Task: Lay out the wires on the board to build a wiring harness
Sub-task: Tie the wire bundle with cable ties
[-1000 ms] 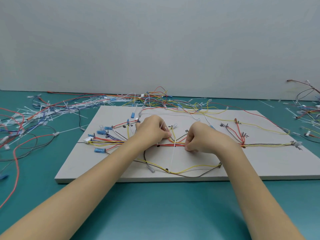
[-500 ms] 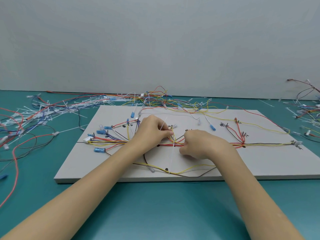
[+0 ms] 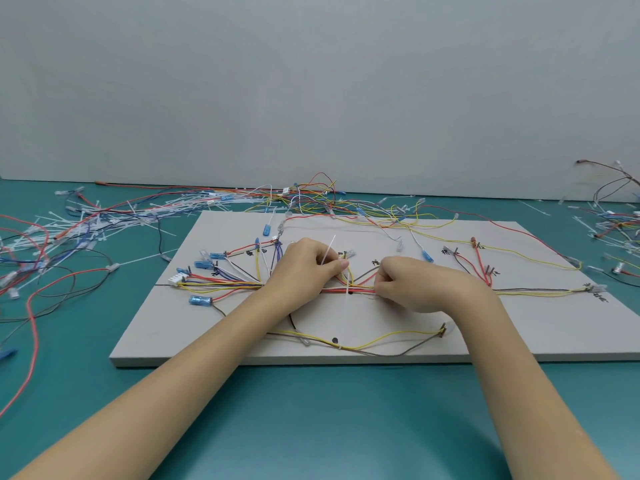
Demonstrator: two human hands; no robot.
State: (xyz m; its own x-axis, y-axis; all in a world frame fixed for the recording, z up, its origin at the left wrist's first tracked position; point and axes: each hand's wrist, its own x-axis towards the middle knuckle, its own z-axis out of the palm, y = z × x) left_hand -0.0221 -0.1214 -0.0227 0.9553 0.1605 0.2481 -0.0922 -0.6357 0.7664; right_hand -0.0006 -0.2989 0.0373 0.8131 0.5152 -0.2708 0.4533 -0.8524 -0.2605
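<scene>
A grey board [image 3: 398, 323] lies on the teal table with coloured wires laid across it into a harness. The main wire bundle [image 3: 360, 289] runs left to right through the board's middle. My left hand [image 3: 306, 268] pinches a white zip tie [image 3: 327, 252] whose tail sticks up, and the tie passes down across the bundle. My right hand [image 3: 412, 284], fingers curled, pinches the bundle just right of the tie. Blue connectors [image 3: 200, 300] fan out at the board's left end.
Loose wires and white zip ties [image 3: 104, 220] are heaped on the table to the left and behind the board. More wires [image 3: 616, 223] lie at the far right. A yellow and brown loop [image 3: 374, 344] runs along the board's front edge. A grey wall stands behind.
My right hand has shifted slightly left then back right along the bundle, closer to the tie. The left hand stays on the zip tie with little movement.
</scene>
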